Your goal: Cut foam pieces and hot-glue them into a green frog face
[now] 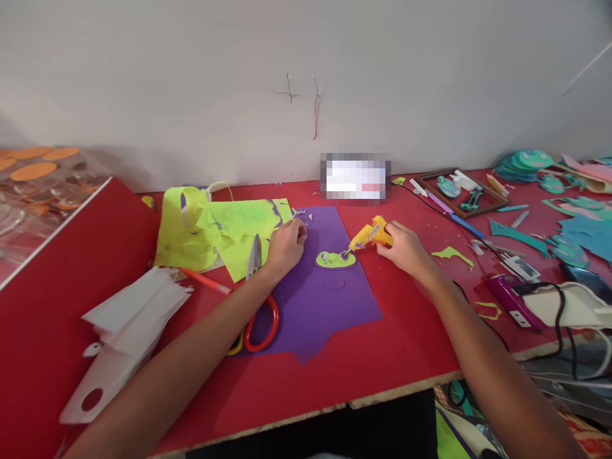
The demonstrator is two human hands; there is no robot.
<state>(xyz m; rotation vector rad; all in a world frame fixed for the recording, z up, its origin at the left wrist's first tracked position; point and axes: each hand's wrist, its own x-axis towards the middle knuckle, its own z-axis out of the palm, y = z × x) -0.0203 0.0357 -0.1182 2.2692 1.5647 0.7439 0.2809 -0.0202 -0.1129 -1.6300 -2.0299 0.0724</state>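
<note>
My right hand (pixel 404 250) is closed round the handle of a yellow hot glue gun (pixel 370 234). Its nozzle points down and left, at the right end of a lime-green foam cutout (pixel 336 259) with purple round marks. That cutout lies on a purple foam sheet (pixel 329 306), which has an outlined oval below it. To the left, my left hand (pixel 288 243) rests at the sheet's upper edge with fingers curled in; anything inside them is hidden. Under my left forearm lie scissors (pixel 275 325) with red and yellow handles, blades pointing away.
Lime-green foam sheets (pixel 224 223) and white paper pieces (pixel 129 325) lie on the left, near a red panel (pixel 71 287). A blurred-out screen (pixel 356 178) stands by the wall. Rightward are a wooden frame (pixel 466 207), teal cutouts (pixel 523 164), black cables and a purple device (pixel 509 303).
</note>
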